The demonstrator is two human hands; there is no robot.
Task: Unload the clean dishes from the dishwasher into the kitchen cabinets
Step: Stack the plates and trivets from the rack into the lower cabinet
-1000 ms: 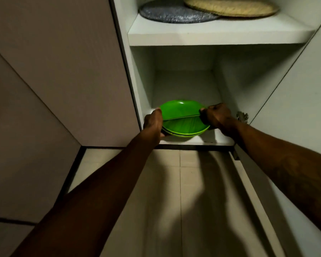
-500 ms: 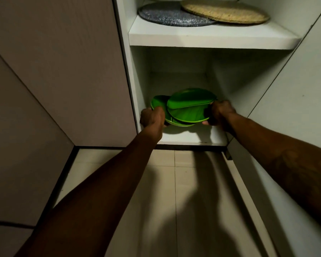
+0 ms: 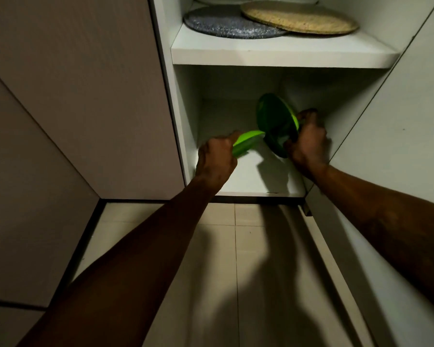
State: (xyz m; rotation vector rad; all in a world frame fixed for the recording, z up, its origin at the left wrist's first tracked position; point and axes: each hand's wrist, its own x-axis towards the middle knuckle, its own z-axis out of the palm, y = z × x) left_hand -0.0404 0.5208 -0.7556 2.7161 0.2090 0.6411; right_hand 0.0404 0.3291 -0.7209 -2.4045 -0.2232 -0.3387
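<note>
Two bare arms reach forward into an open low cabinet. The left hand, near the middle of the picture, has its fingers curled round the near rim of a bright green plate, which it holds nearly flat above the bottom shelf. At three o'clock from it, the right hand grips the edge of a darker green plate, thumb and fingers wrapped round the rim. This plate stands up on edge, leaning, its hollow face turned toward nine o'clock; whether it is one plate or several stacked together cannot be told in the dim light. The far edge of the flat plate comes right up to the standing one, and it is unclear whether they touch. Both plates are inside the lower compartment, over the white shelf, where they cast a dark shadow. At twelve o'clock, the upper shelf carries a round speckled grey mat with a round woven straw mat overlapping its right side. The open cabinet door stands at three o'clock, a closed beige panel at nine o'clock, and pale floor tiles lie at six o'clock beneath the arms.
</note>
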